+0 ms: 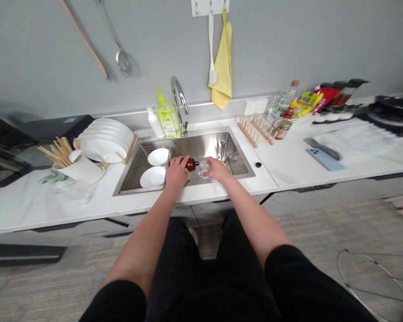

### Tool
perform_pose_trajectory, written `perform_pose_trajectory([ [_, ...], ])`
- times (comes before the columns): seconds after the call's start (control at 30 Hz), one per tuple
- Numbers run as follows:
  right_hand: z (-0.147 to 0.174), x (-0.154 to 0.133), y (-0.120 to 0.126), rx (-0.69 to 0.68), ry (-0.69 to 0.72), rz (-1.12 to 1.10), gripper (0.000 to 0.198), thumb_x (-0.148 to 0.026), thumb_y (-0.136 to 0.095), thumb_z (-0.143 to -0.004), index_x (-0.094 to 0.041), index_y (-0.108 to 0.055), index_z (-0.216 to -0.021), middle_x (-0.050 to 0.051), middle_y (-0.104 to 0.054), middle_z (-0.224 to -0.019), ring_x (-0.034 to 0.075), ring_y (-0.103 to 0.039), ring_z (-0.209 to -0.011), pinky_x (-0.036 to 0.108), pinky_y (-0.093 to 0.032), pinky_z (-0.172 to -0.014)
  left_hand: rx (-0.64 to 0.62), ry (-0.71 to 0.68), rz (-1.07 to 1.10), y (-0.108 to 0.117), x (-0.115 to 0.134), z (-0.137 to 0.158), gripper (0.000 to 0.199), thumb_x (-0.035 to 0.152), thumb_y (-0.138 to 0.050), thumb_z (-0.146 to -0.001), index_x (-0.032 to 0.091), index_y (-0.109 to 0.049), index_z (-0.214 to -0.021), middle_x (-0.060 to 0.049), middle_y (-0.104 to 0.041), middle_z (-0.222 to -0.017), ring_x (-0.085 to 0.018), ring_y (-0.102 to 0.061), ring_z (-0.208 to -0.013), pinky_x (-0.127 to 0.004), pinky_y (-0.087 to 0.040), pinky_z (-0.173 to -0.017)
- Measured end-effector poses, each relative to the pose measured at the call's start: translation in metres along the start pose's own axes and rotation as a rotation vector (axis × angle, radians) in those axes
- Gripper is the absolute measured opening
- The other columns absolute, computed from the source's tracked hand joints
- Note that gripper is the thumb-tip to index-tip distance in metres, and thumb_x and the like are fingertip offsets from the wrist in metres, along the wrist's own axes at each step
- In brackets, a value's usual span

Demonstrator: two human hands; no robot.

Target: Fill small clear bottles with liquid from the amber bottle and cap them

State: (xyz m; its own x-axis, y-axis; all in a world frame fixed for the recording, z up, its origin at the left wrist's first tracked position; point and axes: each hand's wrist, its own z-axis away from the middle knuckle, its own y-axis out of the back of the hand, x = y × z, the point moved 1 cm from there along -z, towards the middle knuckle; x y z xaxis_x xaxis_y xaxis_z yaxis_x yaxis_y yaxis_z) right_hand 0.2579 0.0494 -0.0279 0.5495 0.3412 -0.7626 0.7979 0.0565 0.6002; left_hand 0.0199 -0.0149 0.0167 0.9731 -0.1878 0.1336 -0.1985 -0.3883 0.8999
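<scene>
Over the sink (240,169), my left hand (177,173) is closed around a reddish-brown bottle (190,164) lying tilted on its side. Its dark narrow neck points right, toward my other hand. My right hand (216,169) grips a clear, glass-like vessel (204,168) near the bottle's mouth; its exact kind is hard to make out, and my fingers hide part of it. I cannot tell whether the two touch. Left of my left hand, two white bowls (158,156) sit on the sink's rack side.
A chrome faucet (177,103) rises behind the sink, beside a green-yellow soap bottle (168,117) and a white bottle (155,123). White plates (104,138) stand racked at left, near a utensil holder (80,169). Rightward are a wooden rack (257,129), a jar (283,129) and a phone (325,159).
</scene>
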Motion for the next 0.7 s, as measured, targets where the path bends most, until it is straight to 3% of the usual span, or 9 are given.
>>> perform_pose_trajectory([
  [0.7, -0.0005, 0.0, -0.0004, -0.007, 0.001, 0.001, 0.078, -0.029, -0.109, -0.062, -0.027, -0.076, -0.133, 0.006, -0.082, -0.124, 0.03, -0.079, -0.111, 0.048, -0.063, -0.106, 0.011, -0.01, 0.004, -0.0001, 0.0003, 0.0008, 0.076, 0.01, -0.061, -0.094, 0.029, -0.063, -0.168, -0.013, -0.069, -0.164, -0.039, -0.059, -0.152, -0.059, -0.038, -0.132],
])
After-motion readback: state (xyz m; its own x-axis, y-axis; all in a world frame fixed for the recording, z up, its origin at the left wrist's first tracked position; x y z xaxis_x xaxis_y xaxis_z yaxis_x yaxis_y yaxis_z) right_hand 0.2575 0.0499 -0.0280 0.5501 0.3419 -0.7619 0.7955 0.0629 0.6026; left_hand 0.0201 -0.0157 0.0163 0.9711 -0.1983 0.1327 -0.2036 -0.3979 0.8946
